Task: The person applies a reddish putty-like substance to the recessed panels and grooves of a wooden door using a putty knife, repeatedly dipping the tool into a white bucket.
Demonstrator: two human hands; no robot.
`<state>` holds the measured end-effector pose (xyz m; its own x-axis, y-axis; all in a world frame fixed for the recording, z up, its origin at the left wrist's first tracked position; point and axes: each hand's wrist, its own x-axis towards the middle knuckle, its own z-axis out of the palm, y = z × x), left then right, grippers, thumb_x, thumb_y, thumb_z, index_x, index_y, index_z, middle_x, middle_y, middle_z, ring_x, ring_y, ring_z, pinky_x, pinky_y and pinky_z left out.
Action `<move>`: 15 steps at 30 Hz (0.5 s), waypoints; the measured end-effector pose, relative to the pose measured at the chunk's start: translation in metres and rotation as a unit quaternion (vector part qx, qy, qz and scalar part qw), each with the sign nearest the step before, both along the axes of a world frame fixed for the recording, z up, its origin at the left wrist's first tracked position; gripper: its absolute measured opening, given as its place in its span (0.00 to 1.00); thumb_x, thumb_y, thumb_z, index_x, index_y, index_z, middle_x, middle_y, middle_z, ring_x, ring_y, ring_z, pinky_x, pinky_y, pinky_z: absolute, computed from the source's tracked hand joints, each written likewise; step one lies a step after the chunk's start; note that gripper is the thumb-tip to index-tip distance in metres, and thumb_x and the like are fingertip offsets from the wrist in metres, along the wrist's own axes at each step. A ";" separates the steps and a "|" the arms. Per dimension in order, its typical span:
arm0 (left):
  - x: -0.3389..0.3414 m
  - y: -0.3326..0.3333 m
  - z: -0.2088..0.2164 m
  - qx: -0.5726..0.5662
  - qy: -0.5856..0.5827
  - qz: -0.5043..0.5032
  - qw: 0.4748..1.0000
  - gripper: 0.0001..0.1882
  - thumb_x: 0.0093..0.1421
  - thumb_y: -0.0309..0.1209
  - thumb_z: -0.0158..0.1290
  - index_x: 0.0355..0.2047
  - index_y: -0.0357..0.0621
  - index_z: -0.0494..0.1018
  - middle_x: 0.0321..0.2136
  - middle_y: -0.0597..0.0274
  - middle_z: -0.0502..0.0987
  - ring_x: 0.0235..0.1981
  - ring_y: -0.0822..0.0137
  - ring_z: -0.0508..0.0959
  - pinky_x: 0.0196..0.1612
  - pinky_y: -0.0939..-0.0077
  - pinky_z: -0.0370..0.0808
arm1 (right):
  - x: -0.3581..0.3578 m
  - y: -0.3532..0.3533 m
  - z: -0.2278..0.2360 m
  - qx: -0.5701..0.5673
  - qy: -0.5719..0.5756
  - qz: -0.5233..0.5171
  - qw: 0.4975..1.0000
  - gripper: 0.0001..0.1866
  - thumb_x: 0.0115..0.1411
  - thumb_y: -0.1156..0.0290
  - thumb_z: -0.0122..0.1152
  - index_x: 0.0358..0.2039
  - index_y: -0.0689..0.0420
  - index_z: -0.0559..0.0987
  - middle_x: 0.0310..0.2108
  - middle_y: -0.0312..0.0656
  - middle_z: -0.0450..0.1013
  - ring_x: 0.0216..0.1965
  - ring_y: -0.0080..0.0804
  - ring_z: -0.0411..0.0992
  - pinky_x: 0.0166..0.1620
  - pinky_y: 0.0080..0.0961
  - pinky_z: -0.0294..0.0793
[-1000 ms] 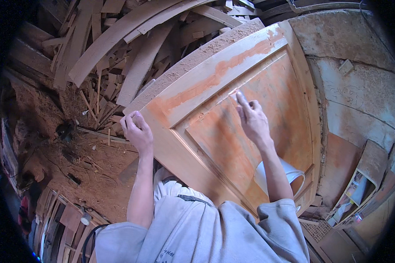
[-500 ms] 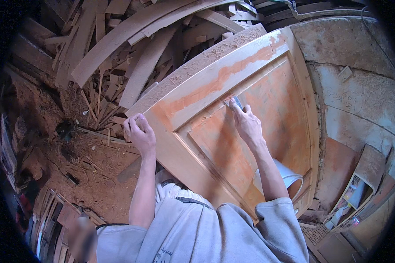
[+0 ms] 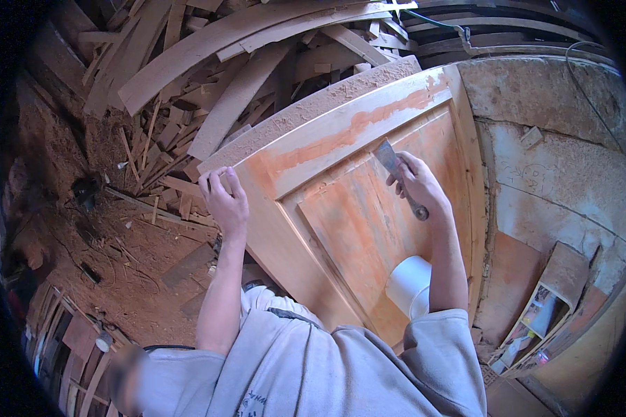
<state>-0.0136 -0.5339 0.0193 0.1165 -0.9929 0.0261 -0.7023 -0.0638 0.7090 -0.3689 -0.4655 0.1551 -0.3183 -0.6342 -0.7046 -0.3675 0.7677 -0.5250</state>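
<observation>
A wooden panel door point(image 3: 306, 281) lies slanting before me, with orange-brown filler smeared over its flat rail and recessed panel. My right hand point(image 3: 421, 186) is closed round a putty knife point(image 3: 387, 157). Its flat metal blade points up and left over the moulding by the upper rail, and the handle end sticks out below the palm. My left hand point(image 3: 224, 198) is at the door's left corner, fingers curled over the edge. Near my right forearm a white bucket point(image 3: 405, 283) lies tilted on the door, partly hidden by the arm; its contents do not show.
A dusty board point(image 3: 313, 115) runs along the door's far edge. Beyond it are piled curved planks point(image 3: 188, 55) and wood offcuts. Sawdust covers the floor point(image 3: 146, 278) at left. Concrete slabs point(image 3: 535, 167) and an open box-like wooden piece point(image 3: 546, 299) are at right.
My right hand has lifted the putty knife off the panel and drawn it right, turning it so the blade shows. My left hand stays at the corner.
</observation>
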 end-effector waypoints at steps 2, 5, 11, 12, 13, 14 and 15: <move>-0.004 -0.002 -0.003 -0.007 0.012 -0.011 1.000 0.16 0.69 0.39 0.49 0.38 0.35 0.73 0.40 0.48 0.71 0.44 0.50 0.73 0.48 0.55 0.70 | -0.008 0.019 -0.019 -0.007 -0.033 -0.035 0.999 0.16 0.73 0.66 0.42 0.53 0.60 0.72 0.23 0.38 0.74 0.22 0.22 0.70 0.27 0.23 0.72; -0.005 -0.002 -0.003 -0.007 0.014 -0.006 1.000 0.16 0.69 0.39 0.49 0.39 0.35 0.73 0.40 0.48 0.71 0.44 0.50 0.73 0.48 0.55 0.70 | 0.015 0.034 -0.028 -0.008 0.016 -0.070 0.997 0.18 0.73 0.68 0.45 0.61 0.53 0.67 0.20 0.35 0.69 0.19 0.20 0.65 0.24 0.22 0.68; -0.006 -0.002 0.000 0.005 0.000 -0.012 1.000 0.16 0.68 0.39 0.50 0.39 0.36 0.73 0.40 0.49 0.71 0.45 0.51 0.73 0.49 0.56 0.70 | 0.022 0.043 -0.057 -0.076 0.126 0.021 0.989 0.19 0.64 0.73 0.57 0.56 0.56 0.73 0.42 0.58 0.78 0.44 0.54 0.78 0.47 0.39 0.76; -0.005 -0.003 -0.001 0.006 0.002 -0.009 1.000 0.16 0.68 0.39 0.50 0.39 0.36 0.73 0.40 0.49 0.71 0.45 0.51 0.73 0.49 0.57 0.70 | 0.024 0.041 -0.059 -0.075 0.123 0.018 0.989 0.19 0.64 0.73 0.57 0.56 0.56 0.73 0.42 0.58 0.78 0.44 0.54 0.78 0.47 0.39 0.76; -0.005 -0.003 -0.002 0.008 0.005 -0.005 1.000 0.16 0.68 0.39 0.50 0.39 0.36 0.73 0.40 0.49 0.71 0.45 0.51 0.73 0.49 0.57 0.70 | 0.024 0.039 -0.061 -0.097 0.139 0.032 0.985 0.19 0.64 0.73 0.57 0.56 0.56 0.73 0.42 0.58 0.78 0.44 0.53 0.78 0.47 0.39 0.76; -0.005 -0.002 -0.003 0.008 0.003 -0.007 1.000 0.16 0.68 0.39 0.50 0.39 0.36 0.73 0.40 0.49 0.71 0.45 0.51 0.73 0.49 0.57 0.70 | 0.025 0.038 -0.063 -0.118 0.156 0.046 0.980 0.18 0.64 0.73 0.58 0.55 0.56 0.74 0.42 0.57 0.78 0.44 0.53 0.78 0.47 0.40 0.76; -0.005 -0.001 -0.004 0.011 0.002 -0.005 1.000 0.16 0.69 0.39 0.49 0.39 0.35 0.73 0.40 0.49 0.71 0.45 0.51 0.73 0.49 0.57 0.70 | 0.025 0.039 -0.065 -0.117 0.155 0.044 0.980 0.18 0.64 0.73 0.58 0.55 0.56 0.74 0.42 0.57 0.78 0.44 0.53 0.78 0.47 0.40 0.76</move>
<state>-0.0190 -0.5349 0.0157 0.1075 -0.9942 0.0037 -0.6994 -0.0730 0.7110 -0.3435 -0.4263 0.0899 -0.4299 -0.8018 -0.4152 -0.5966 0.5974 -0.5359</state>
